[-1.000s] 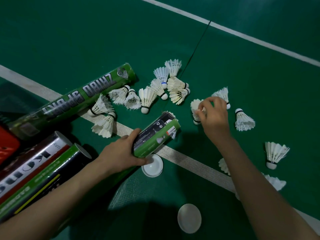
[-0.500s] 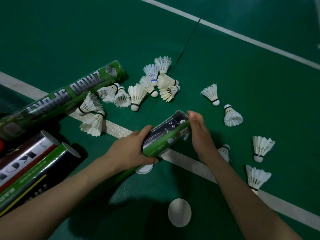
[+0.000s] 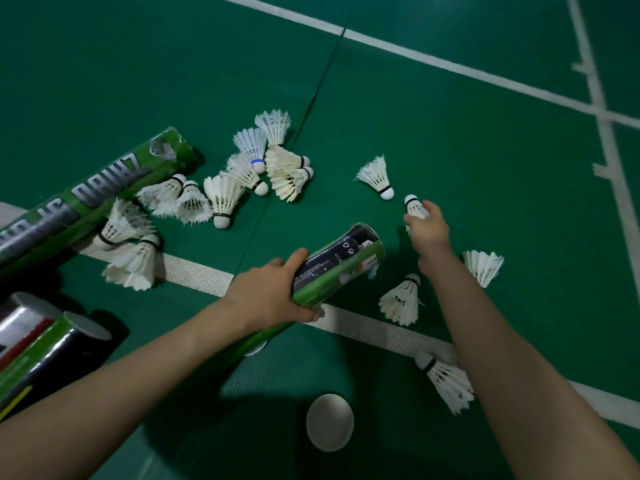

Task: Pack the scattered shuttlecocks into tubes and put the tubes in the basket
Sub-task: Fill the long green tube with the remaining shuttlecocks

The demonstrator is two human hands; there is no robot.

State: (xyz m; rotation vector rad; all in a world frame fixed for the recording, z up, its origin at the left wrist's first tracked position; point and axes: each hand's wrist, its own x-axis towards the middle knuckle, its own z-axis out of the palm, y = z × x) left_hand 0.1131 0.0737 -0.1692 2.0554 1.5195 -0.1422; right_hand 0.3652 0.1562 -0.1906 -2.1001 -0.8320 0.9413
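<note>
My left hand (image 3: 268, 294) grips a green and black tube (image 3: 341, 263) near its open end, which points right and away from me. To its right, my right hand (image 3: 427, 230) holds a white shuttlecock (image 3: 415, 206) by its feathers, cork pointing away. Several loose white shuttlecocks lie on the green floor: a cluster (image 3: 242, 174) to the upper left, one (image 3: 375, 174) near my right hand, one (image 3: 401, 301) under my right forearm, one (image 3: 483, 266) right of it and one (image 3: 446, 379) on the white line.
A long green tube (image 3: 90, 199) lies at the left. Two more tubes (image 3: 41, 348) lie at the lower left. A white round cap (image 3: 330, 421) rests on the floor near me; another is partly hidden under the held tube. White court lines cross the floor.
My right hand left the tube's mouth, moved right and away, and took hold of a shuttlecock on the floor. My left hand kept its grip on the tube. The view shifted left.
</note>
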